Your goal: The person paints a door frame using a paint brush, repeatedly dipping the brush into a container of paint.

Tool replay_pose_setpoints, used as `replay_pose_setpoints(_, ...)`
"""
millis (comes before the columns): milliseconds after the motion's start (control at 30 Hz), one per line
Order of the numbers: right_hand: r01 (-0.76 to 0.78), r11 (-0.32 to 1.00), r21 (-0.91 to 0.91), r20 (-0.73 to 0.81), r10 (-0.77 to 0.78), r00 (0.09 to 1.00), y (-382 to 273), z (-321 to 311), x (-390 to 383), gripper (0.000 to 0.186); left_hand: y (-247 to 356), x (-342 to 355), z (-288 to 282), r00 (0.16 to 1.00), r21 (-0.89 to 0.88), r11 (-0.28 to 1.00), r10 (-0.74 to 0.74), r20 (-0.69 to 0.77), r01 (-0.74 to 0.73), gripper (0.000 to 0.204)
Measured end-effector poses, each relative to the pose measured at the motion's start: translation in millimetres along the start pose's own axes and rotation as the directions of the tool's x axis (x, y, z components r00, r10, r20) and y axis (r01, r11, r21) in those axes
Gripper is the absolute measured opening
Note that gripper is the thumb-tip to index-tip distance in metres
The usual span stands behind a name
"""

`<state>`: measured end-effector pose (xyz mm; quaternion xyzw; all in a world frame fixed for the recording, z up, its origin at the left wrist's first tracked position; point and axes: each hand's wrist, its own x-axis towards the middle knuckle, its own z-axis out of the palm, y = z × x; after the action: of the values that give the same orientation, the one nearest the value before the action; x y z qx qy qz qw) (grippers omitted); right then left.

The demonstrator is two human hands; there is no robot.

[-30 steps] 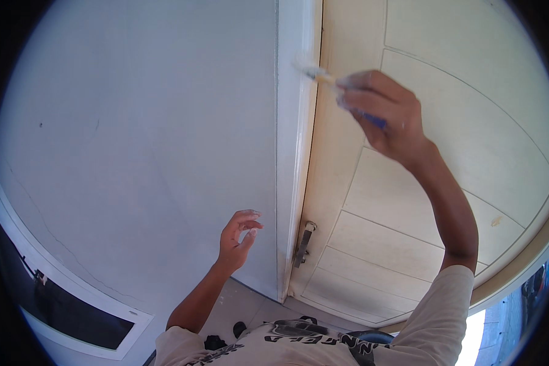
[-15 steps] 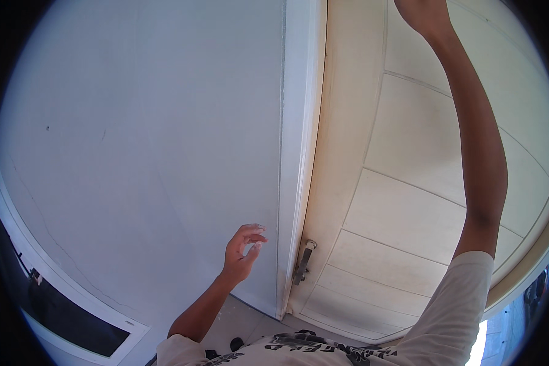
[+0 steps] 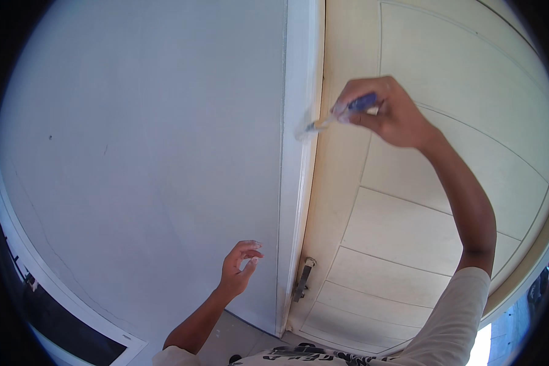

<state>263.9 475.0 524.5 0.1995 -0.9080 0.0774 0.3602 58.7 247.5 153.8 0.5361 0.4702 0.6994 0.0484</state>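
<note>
My right hand (image 3: 393,113) grips a small paintbrush (image 3: 363,102) with a blue handle. The brush's bristle end, blurred by motion, points left and lies over the white door frame (image 3: 294,201); whether it presses on the frame I cannot tell. Lower down, my left hand (image 3: 239,268) is held in front of the pale wall (image 3: 158,146), just left of the frame. Its fingers are curled but apart, with nothing between them, and white smears cover the fingertips.
Right of the frame stands a cream panelled door (image 3: 409,210) with a metal door handle (image 3: 302,280) low on its left edge. A white-framed dark opening (image 3: 73,329) is at lower left. Grey floor tiles (image 3: 241,329) show below the wall.
My right hand has come down and left from the top edge, bringing the paintbrush into view at the door frame. My left hand sits slightly lower in the picture.
</note>
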Motion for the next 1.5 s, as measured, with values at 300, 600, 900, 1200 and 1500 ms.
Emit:
replay_pose_setpoints(300, 0.220, 0.938, -0.268, -0.555, -0.337, 0.761, -19.2, -148.3, 141.2, 0.010, 22.1, 4.5, 5.9, 1.000, -0.013, 1.000, 0.018, 0.004, -0.017, 0.032)
replay_pose_setpoints(600, 0.231, 0.919, -0.318, -0.202, -0.304, 0.931, -2.1, -45.6, 29.5, 0.011, -0.9, -1.8, 3.1, 1.000, -0.015, 1.000, 0.005, -0.019, -0.006, 0.032)
replay_pose_setpoints(900, 0.024, 0.999, -0.031, -0.181, -0.029, 0.983, -17.7, -120.6, 100.8, 0.011, -1.8, 0.2, 3.6, 1.000, -0.009, 1.000, 0.018, -0.014, -0.018, 0.030)
replay_pose_setpoints(1200, 0.171, 0.874, -0.454, -0.485, -0.404, 0.775, -7.7, -160.7, 166.2, 0.009, -8.1, -1.9, 5.0, 0.999, -0.030, 0.999, 0.022, -0.041, -0.023, 0.032)
replay_pose_setpoints(1500, 0.041, 0.954, -0.295, 0.026, -0.035, 0.999, -6.9, -25.2, 25.3, 0.012, -36.0, -9.6, -1.6, 0.998, -0.044, 0.999, -0.013, -0.053, 0.010, 0.031)
